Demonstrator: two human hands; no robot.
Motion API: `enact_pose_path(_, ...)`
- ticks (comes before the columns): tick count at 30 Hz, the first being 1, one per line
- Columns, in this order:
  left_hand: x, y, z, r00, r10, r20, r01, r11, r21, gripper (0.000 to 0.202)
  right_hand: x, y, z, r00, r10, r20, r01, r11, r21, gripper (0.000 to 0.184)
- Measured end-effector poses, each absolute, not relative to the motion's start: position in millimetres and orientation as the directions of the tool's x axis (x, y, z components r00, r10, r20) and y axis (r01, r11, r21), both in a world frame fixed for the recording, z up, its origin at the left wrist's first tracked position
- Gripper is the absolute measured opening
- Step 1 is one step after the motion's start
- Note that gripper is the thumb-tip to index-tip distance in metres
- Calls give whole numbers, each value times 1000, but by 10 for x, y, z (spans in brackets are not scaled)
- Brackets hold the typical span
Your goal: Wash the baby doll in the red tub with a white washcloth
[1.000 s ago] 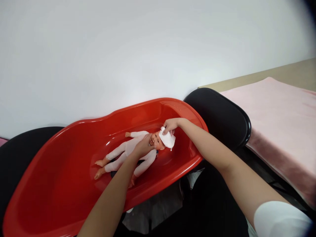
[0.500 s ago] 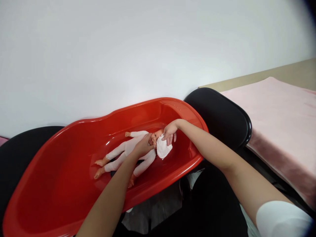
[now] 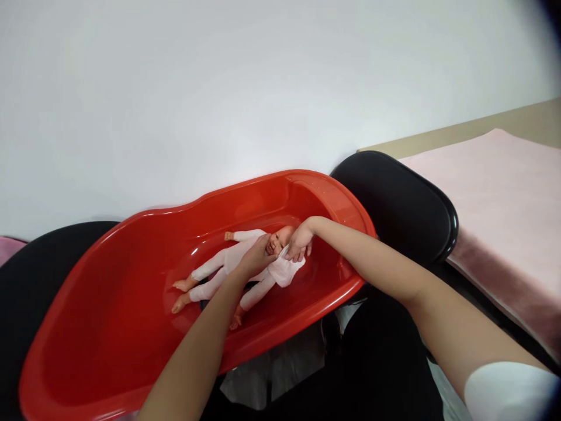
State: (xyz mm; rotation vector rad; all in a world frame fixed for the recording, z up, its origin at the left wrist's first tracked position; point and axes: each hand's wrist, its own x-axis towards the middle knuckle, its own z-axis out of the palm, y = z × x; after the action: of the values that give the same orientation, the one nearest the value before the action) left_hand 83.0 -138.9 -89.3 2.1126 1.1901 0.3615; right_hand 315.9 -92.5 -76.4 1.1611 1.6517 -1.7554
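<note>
Inside tub (image 3: 100, 316) by black seat (image 3: 403, 210): cloth (image 3: 287, 273) pinched between right fingers (image 3: 298, 251), left fingers (image 3: 262, 246) unclear

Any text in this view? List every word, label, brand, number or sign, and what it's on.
No readable text anywhere.
Red tub: none visible.
Doll: no lettering visible.
White cloth: none on the part showing; the right hand covers some of it.
Black seat at right, pink cover, wall: none visible.
</note>
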Motion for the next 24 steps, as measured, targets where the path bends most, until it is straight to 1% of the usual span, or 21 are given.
enact_pose_path(4,825,-1395,-906,515,849,-118,690,-329,644,28,3155,-941,-722,-500,217,-838,844,-95,-528,61)
enact_pose_path(8,814,-1391,-925,505,853,-132,687,-305,659,31,3139,-973,-685,-585,252,-771,778,-94,-621,66)
enact_pose_path(9,813,-1391,-925,508,852,-127,678,-304,670,32,3133,-976,-685,-585,259,-768,778,-90,-622,65)
enact_pose_path(12,820,-1399,-913,515,851,-107,652,-307,693,33,3114,-978,-704,-516,262,-816,840,-30,-541,59)
enact_pose_path(13,827,-1404,-905,515,850,-107,648,-305,699,32,3108,-979,-709,-505,261,-823,850,-14,-526,59)
enact_pose_path(14,835,-1408,-898,516,850,-110,645,-301,703,30,3103,-981,-710,-515,259,-817,845,-11,-535,62)
enact_pose_path(18,848,-1396,-890,533,840,-99,621,-309,720,20,3089,-1007,-657,-646,248,-722,730,-78,-679,84)
enact_pose_path(21,801,-1345,-878,575,817,-47,589,-374,717,23,3093,-1029,-587,-655,241,-716,717,-102,-690,90)
enact_pose_path(22,776,-1330,-859,563,826,-31,593,-378,711,25,3096,-1036,-563,-653,242,-718,718,-103,-688,91)
enact_pose_path(24,731,-1318,-794,488,872,-37,646,-332,687,26,3103,-1049,-522,-661,253,-706,709,-98,-699,90)
